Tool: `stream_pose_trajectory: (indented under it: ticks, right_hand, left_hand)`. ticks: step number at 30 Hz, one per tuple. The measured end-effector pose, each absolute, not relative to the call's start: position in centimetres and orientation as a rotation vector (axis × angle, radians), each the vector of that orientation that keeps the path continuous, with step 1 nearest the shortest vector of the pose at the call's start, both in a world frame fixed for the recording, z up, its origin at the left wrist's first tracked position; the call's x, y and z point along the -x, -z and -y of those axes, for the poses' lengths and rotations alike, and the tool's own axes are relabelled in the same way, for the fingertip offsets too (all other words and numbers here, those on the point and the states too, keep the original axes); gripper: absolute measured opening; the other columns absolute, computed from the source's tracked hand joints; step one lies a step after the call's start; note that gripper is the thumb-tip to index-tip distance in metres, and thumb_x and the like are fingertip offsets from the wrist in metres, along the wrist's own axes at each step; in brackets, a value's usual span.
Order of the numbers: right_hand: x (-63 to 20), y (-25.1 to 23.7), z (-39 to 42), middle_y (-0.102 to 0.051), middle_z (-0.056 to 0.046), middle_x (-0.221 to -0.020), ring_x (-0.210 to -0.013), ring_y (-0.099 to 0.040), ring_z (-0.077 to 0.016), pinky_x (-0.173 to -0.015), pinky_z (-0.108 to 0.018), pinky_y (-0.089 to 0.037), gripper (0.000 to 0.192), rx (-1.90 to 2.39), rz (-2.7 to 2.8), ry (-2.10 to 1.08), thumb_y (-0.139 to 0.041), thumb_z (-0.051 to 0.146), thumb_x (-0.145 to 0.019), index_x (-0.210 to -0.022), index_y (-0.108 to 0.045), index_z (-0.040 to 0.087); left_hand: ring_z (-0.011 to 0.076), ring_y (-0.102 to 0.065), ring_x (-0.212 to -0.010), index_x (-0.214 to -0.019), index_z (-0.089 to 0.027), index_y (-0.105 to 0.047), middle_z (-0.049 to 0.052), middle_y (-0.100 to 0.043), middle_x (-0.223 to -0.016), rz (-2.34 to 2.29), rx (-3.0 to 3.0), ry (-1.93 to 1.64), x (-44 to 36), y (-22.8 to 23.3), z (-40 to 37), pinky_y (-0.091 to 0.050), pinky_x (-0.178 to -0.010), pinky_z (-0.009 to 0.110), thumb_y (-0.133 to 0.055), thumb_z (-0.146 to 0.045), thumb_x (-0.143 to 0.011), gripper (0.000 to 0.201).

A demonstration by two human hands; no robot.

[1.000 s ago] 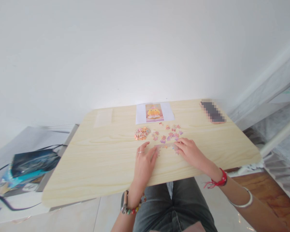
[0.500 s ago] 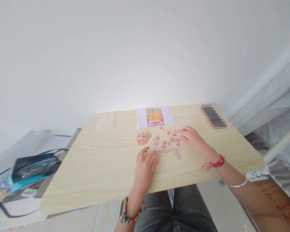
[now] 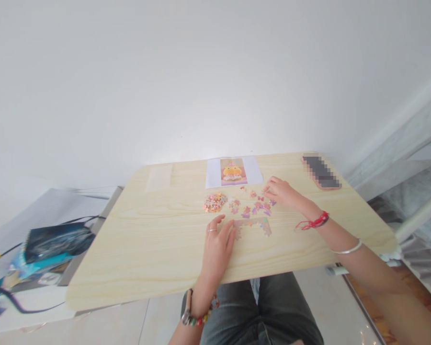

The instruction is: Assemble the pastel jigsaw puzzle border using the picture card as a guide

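My left hand (image 3: 218, 247) rests on the table with its fingers apart, its index finger and thumb by the left end of a joined frame of jigsaw pieces (image 3: 251, 223). Further right, my right hand (image 3: 282, 192) pinches at what looks like a small puzzle piece, mostly hidden by the fingertips. Loose pink and purple puzzle pieces (image 3: 262, 207) lie just below it. A dense heap of puzzle pieces (image 3: 215, 202) sits beyond my left fingers. Behind the pieces lies a white sheet with a printed picture (image 3: 233, 171) of a yellow figure.
A phone with a blurred screen (image 3: 321, 171) lies at the table's back right. A pale translucent sheet (image 3: 158, 178) is at the back left of the wooden table (image 3: 143, 249). Left of the table, a dark bag (image 3: 57, 242) rests on other items. A wall stands behind.
My right hand has moved slightly up and away from the loose pieces, uncovering a purple one. My left hand stays by the joined frame. The view has shifted a little.
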State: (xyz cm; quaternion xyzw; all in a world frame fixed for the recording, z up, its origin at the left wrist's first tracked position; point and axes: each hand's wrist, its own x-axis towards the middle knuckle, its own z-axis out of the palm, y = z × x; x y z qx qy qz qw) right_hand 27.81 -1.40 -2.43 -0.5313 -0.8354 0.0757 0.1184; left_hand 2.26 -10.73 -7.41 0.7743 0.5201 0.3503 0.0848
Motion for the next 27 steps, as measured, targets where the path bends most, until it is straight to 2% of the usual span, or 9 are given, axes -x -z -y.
stream_pose_trajectory:
  ticks: [6,16,22,27]
  right_hand:
    - [-29.1,2.0,6.5,-0.056,-0.009,-0.099,-0.094,-0.053,-0.0205,-0.080,-0.034,-0.038,0.011,1.351,2.579,-0.175,-0.049,0.024,-0.085,-0.090,-0.056,0.017]
    - [-29.5,3.4,9.1,-0.058,-0.007,-0.097,-0.095,-0.052,-0.0203,-0.080,-0.034,-0.035,0.009,1.304,2.638,-0.164,-0.051,0.022,-0.084,-0.088,-0.057,0.018]
    - [-28.4,3.1,9.8,-0.058,-0.007,-0.093,-0.090,-0.053,-0.0205,-0.079,-0.035,-0.032,0.008,1.427,2.583,-0.060,-0.050,0.021,-0.084,-0.084,-0.057,0.017]
    - [-28.7,3.5,10.6,-0.058,-0.006,-0.088,-0.086,-0.053,-0.0204,-0.077,-0.035,-0.034,0.006,1.550,2.533,-0.127,-0.053,0.021,-0.082,-0.079,-0.056,0.017]
  left_hand:
    - [0.0246,-0.047,-0.106,-0.103,-0.019,-0.060,0.012,-0.046,-0.116,-1.536,-2.291,-1.015,-2.3,7.4,10.8,-0.045,-0.090,0.045,-0.047,-0.024,-0.086,0.023]
    - [0.0253,-0.046,-0.107,-0.104,-0.019,-0.059,0.012,-0.045,-0.116,-1.537,-2.298,-0.990,-2.3,7.2,10.9,-0.044,-0.090,0.046,-0.047,-0.024,-0.085,0.023]
    - [0.0245,-0.047,-0.108,-0.103,-0.020,-0.059,0.011,-0.045,-0.117,-1.546,-2.293,-0.999,-2.2,7.1,11.0,-0.045,-0.089,0.045,-0.047,-0.025,-0.085,0.022]
    - [0.0237,-0.047,-0.106,-0.104,-0.020,-0.059,0.011,-0.045,-0.118,-1.533,-2.289,-0.996,-2.2,7.1,11.0,-0.045,-0.089,0.044,-0.046,-0.024,-0.086,0.022]
